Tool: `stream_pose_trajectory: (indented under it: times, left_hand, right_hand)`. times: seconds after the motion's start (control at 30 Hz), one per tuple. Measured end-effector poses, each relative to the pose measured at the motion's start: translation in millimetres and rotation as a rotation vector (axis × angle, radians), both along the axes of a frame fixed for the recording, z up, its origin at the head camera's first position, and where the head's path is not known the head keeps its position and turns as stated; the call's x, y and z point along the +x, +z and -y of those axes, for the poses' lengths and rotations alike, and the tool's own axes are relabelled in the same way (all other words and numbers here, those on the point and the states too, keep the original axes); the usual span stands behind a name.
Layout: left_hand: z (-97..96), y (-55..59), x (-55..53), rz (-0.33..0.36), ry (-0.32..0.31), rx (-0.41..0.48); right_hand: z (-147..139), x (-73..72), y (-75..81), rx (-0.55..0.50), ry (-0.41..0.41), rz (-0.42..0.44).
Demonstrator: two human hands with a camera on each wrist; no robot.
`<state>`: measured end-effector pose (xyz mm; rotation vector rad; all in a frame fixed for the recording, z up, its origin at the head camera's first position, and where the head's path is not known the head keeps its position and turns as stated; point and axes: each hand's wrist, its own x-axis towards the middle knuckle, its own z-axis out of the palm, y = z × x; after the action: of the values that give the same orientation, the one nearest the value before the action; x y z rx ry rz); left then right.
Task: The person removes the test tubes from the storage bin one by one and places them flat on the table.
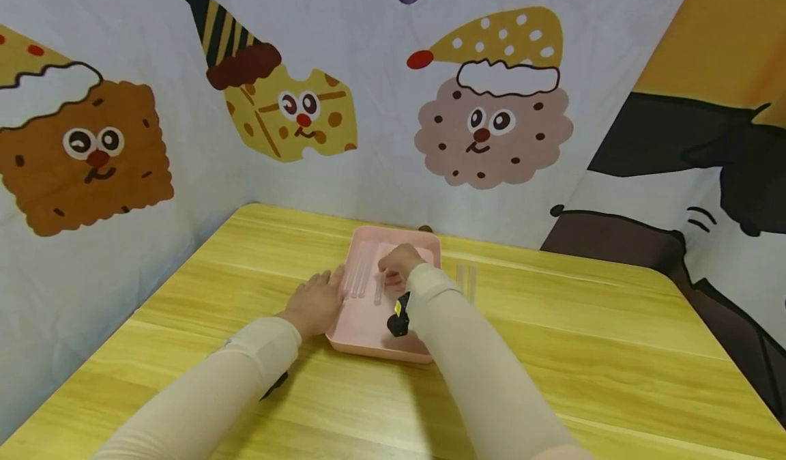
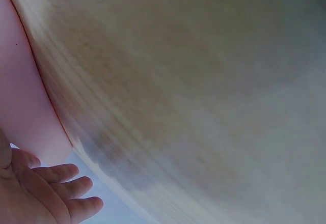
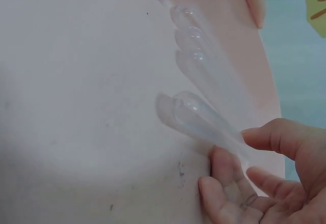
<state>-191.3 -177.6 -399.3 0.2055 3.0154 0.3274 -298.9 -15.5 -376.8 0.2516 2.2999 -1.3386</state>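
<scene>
Right wrist: tube [image 3: 204, 119] juts from right grip [image 3: 285, 191].

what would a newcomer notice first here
Probably the cartoon cheese in its striped hat, on the backdrop behind the table. Next, the pink tray on that table: inside, the right hand pinches a clear tube beside three others, while the left hand is at the tray's left edge.

One table [image 1: 589, 351] before me, yellow wood-grain top, rounded far corners. One white printed backdrop [image 1: 381, 187], behind and left of the table: brown biscuit [image 1: 46, 173] at its left; hatted cheese [image 1: 264, 129] and pink biscuit [image 1: 510, 139] beyond its far edge; orange patch [image 1: 718, 37], black shape [image 1: 663, 139] towards its right.
</scene>
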Motion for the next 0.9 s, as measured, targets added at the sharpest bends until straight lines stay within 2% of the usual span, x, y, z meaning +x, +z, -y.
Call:
stream_pose_trajectory:
  times: [0.1,0.2,0.37,0.47,0.63,0.9]
  left_hand:
    - [-0.2,0.8,-0.5,-0.002,0.0,-0.004]
    - [-0.4,1.8,-1.1,-0.002,-0.002,-0.004]
    - [-1.2,2.7,-1.1,0.001,-0.006,0.001]
    - [-1.6,2.5,-0.9,0.005,-0.005,0.006]
    - [-1.9,3.1,0.4,0.01,-0.004,0.017]
    - [-1.7,3.7,1.4,0.014,-0.007,-0.014]
  right_hand:
    - [-4,0.8,0.3,-0.093,0.0,0.01]
    - [-9,0.7,0.0,-0.143,0.021,-0.015]
    - [-18,1.9,-0.2,-0.159,0.094,-0.084]
    - [-22,3.6,0.3,-0.174,0.11,-0.098]
    - [-25,5.2,0.8,-0.193,0.096,-0.087]
    - [-27,8.5,3.6,-0.222,0.057,-0.077]
